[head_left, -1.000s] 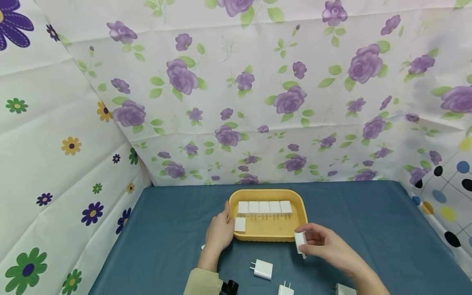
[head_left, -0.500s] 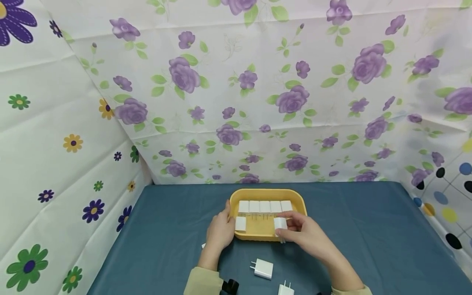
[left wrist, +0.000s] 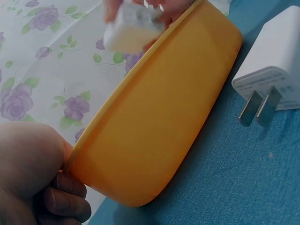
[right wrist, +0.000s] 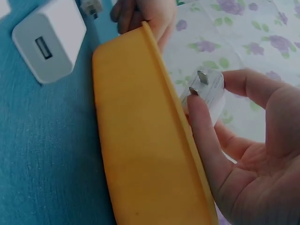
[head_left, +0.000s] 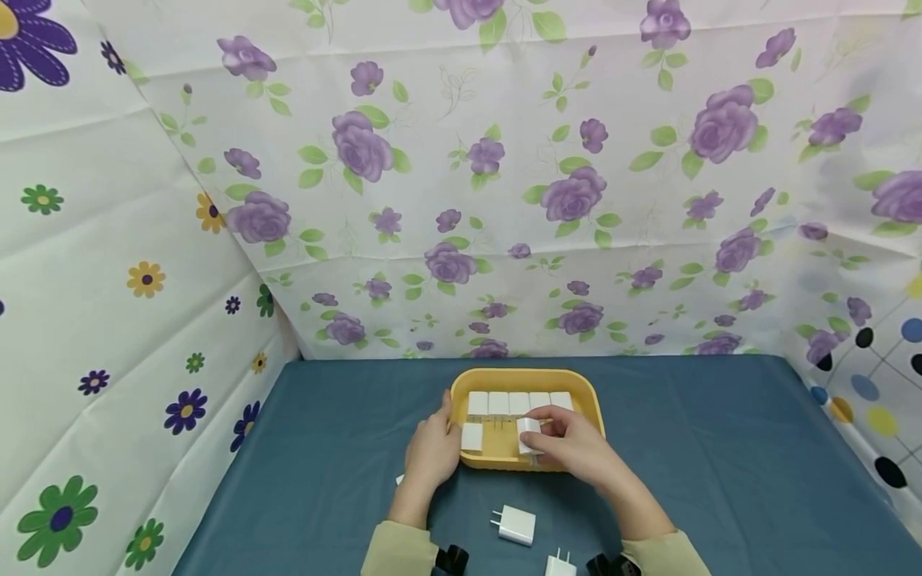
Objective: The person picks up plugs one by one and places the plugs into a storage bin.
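My left hand [head_left: 434, 450] grips the left side of a yellow plastic tray [head_left: 497, 462]; in the left wrist view its fingers [left wrist: 65, 199] curl beneath the rim. Over the front part of the tray, my right hand [head_left: 576, 444] pinches a white USB charger [head_left: 529, 436]. The right wrist view shows this charger [right wrist: 208, 91] between thumb and fingertips, its two metal prongs facing the camera. Inside the tray a row of several white chargers [head_left: 499, 404] lies along the back, prongs toward the front. One more charger [head_left: 471, 437] lies at the front left.
On the blue tablecloth [head_left: 346, 432] in front of the tray lie a white charger [head_left: 516, 526] and another charger [head_left: 560, 566] at the lower frame edge. A sliver of something white shows beside the left wrist. Flowered sheets [head_left: 403, 192] enclose the table's back and sides.
My right hand has carried its charger leftward from outside the tray's front right corner to over the tray's front part. My left hand has stayed on the tray's side.
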Tool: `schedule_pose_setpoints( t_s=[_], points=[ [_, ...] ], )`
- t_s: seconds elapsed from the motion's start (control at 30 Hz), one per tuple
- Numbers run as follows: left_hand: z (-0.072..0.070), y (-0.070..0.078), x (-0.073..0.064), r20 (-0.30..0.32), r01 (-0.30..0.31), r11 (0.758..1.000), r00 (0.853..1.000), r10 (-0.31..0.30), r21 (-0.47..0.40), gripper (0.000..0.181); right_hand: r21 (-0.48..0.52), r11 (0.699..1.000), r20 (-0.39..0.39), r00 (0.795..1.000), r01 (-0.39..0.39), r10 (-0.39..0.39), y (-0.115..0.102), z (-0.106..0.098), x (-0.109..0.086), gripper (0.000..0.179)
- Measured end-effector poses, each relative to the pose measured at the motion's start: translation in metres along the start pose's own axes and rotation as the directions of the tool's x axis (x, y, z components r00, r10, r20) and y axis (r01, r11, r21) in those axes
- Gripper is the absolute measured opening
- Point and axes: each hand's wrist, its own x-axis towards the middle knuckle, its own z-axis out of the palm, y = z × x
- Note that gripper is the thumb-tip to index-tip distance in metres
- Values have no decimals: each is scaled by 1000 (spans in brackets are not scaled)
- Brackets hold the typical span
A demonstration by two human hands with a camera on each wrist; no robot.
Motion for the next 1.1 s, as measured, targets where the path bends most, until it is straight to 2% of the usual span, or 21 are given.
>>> schedule_pose_setpoints(
  t_s=[0.3, 0.43, 0.57, 0.63, 0.73, 0.93, 1.1],
  points=[
    [-2, 1, -2, 8, 10, 1000, 1000, -9, -11, 62, 15, 1000, -60, 998, 21, -20, 2, 16, 18, 45],
    [-2, 1, -2, 3, 5, 1000, 1000, -5, 1, 62, -121, 992, -118, 992, 30, -44, 4, 31, 28, 39],
    [-1, 1, 0, -3, -3, 1000, 1000, 3, 9, 62, -302, 953, -151, 985, 39, -88, 8, 41, 35, 35],
    [0, 1, 0, 1, 0, 1000, 1000, 0, 8, 62, -362, 932, -165, 982, 32, -97, 9, 44, 36, 36],
    [1, 1, 0, 3, 3, 1000, 1000, -3, 5, 62, -408, 913, -174, 981, 10, -88, 10, 46, 36, 38],
    [1, 0, -1, 6, 7, 1000, 1000, -7, 12, 62, -462, 887, -144, 988, -23, -50, 12, 49, 38, 39],
    [0, 0, -1, 3, 4, 1000, 1000, -4, 4, 62, -493, 869, -158, 986, -39, -45, 11, 50, 39, 39]
  ],
)
